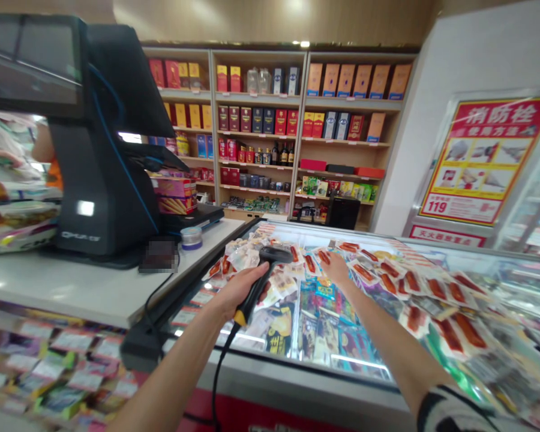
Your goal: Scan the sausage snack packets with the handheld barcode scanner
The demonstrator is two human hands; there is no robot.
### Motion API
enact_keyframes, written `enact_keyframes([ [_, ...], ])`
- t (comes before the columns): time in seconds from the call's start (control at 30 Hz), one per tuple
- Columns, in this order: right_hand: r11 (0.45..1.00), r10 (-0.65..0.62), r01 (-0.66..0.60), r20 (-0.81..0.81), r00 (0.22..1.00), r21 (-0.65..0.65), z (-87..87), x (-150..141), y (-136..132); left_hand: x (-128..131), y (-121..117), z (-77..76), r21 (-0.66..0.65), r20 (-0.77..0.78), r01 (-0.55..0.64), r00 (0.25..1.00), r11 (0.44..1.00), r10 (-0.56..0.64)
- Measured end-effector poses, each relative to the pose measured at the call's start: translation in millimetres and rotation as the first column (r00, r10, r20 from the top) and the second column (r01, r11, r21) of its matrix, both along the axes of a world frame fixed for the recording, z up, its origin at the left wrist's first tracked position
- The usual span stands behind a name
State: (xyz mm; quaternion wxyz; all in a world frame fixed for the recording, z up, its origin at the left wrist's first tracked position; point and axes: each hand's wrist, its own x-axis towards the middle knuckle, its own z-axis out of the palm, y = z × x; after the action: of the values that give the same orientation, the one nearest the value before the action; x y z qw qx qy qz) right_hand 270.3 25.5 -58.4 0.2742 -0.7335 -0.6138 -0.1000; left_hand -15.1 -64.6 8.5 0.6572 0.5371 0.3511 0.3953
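My left hand (pixel 243 291) is wrapped round the handle of a black and yellow barcode scanner (pixel 275 255), whose head points forward and right over the freezer top. A cable runs down from the handle. My right hand (pixel 337 269) is closed at the edge of a small clear packet with a reddish-brown sausage (pixel 324 257); the fingertips are partly hidden. Just left of it lies another sausage packet (pixel 310 264). More sausage packets (pixel 389 269) are spread over the glass to the right, and pale packets (pixel 245 255) lie behind the scanner.
The glass-topped freezer (pixel 270 355) holds colourful packages. On the white counter (pixel 94 287) at left stand a dark checkout terminal (pixel 103 150), a snack box (pixel 176 195) and a small round tub (pixel 191 238). Shelves (pixel 258 102) with boxes and bottles line the back wall.
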Motion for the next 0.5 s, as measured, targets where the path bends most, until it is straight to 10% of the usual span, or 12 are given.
enact_keyframes([
  [0.33, 0.973, 0.207, -0.207, -0.007, 0.978, -0.1, -2.1, -32, 20, 12, 3, -0.3, -0.042, -0.031, 0.004, 1.0, 0.999, -0.005],
  [0.5, 0.992, -0.126, 0.126, 0.013, 0.992, 0.027, 4.7, 29, -7, 16, 5, -2.0, -0.037, -0.026, 0.035, 0.999, 0.999, -0.036],
])
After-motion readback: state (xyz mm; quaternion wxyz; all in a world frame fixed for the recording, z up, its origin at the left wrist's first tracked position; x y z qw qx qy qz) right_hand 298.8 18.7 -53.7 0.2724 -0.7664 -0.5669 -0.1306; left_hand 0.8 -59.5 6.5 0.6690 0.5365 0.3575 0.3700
